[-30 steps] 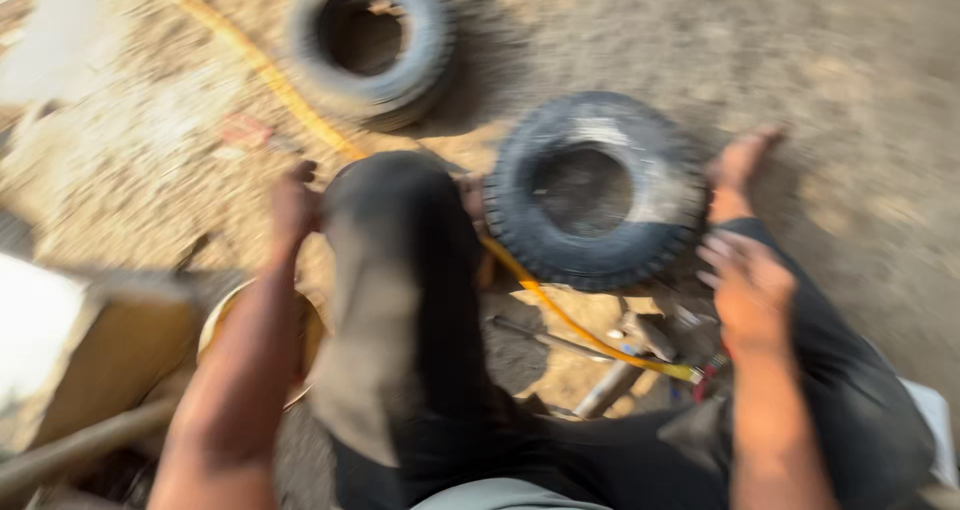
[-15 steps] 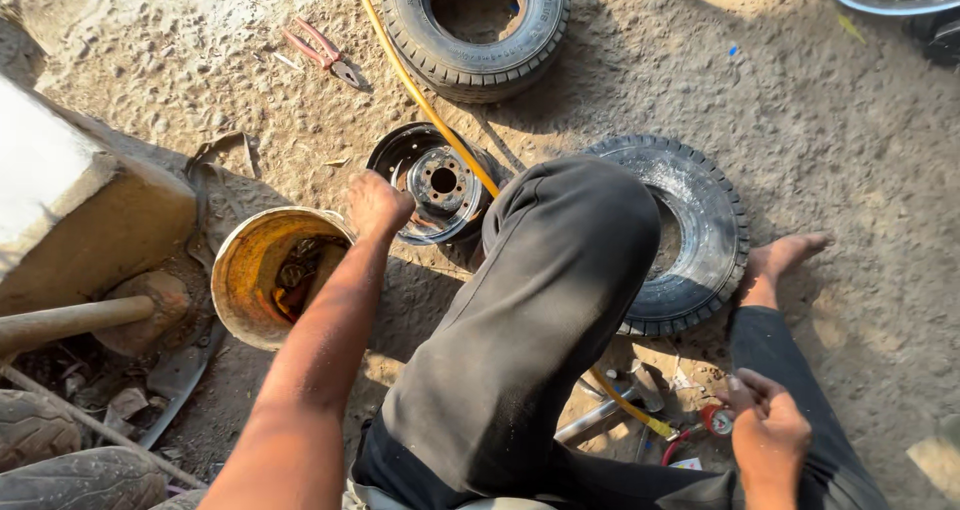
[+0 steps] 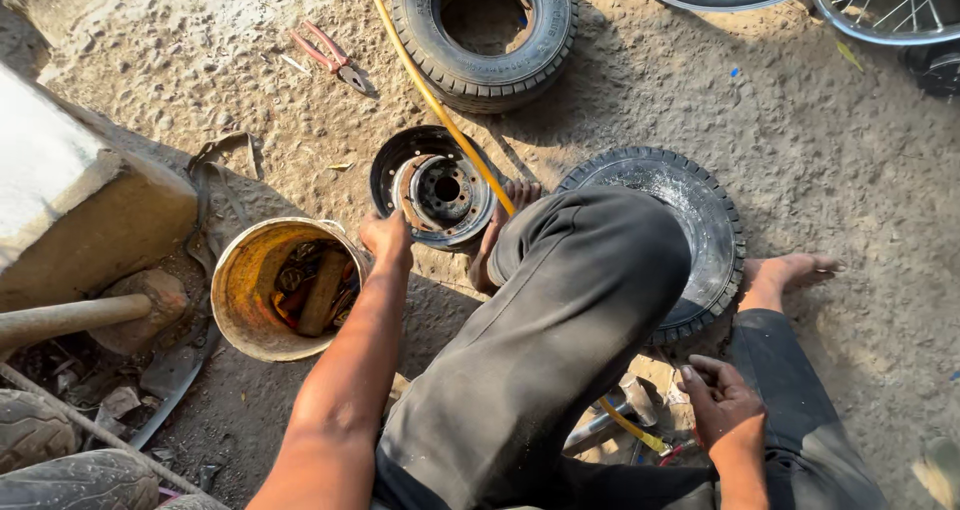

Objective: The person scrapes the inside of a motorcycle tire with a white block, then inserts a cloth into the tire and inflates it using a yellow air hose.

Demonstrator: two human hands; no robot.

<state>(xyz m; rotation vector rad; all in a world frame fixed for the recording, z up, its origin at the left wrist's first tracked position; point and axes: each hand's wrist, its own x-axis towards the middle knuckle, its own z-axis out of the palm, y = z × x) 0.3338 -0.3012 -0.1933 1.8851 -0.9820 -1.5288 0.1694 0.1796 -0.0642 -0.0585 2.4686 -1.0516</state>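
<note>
My left hand (image 3: 387, 238) reaches forward and grips the near left edge of a black steel wheel rim (image 3: 434, 186) lying flat on the dirt. My right hand (image 3: 722, 405) hangs low by my right leg, fingers loosely curled over small tools on the ground, holding nothing I can make out. A small black tyre (image 3: 684, 220) lies under my bent knee, with my bare foot (image 3: 788, 270) resting against its right side. A yellow hose (image 3: 432, 95) runs across the rim and under my leg.
A yellow bucket (image 3: 250, 270) with rusty parts stands left of the rim. Another tyre (image 3: 487, 30) lies at the top, red-handled pliers (image 3: 328, 55) to its left. A stone block (image 3: 70, 190) and hammer handle (image 3: 60, 320) sit far left; bicycle wheels (image 3: 860, 0) top right.
The view steadied and shifted. My left hand slid from the top of the rim to its near left edge. My right hand stayed low by my leg.
</note>
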